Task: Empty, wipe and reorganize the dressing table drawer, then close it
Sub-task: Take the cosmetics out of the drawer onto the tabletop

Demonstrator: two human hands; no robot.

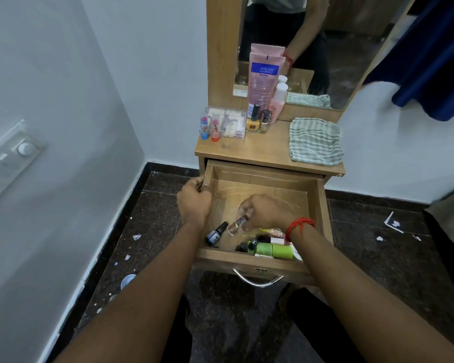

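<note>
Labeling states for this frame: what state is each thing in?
drawer: pulled open, some items inside.
left hand: grips the drawer's left wall.
right hand: pinches the clear vial.
clear vial: tilted, inside the drawer.
dark bottle: capped, lying in the drawer.
green bottle: lying on its side at the drawer's front.
striped cloth: folded on the tabletop.
pink tube: upright by the mirror.

drawer (247, 260) is light brown wood grain | cloth (315, 141) has green-and-white stripes | tube (264, 74) is pink, blue label | bottle (275, 251) is lime green (its neighbour's cap is black) | vial (237, 224) is clear, dark patterned label | wrist thread (299, 225) is red | curtain (435, 61) is navy | floor (378, 258) is dark, speckled | wall (142, 74) is pale bluish white
</note>
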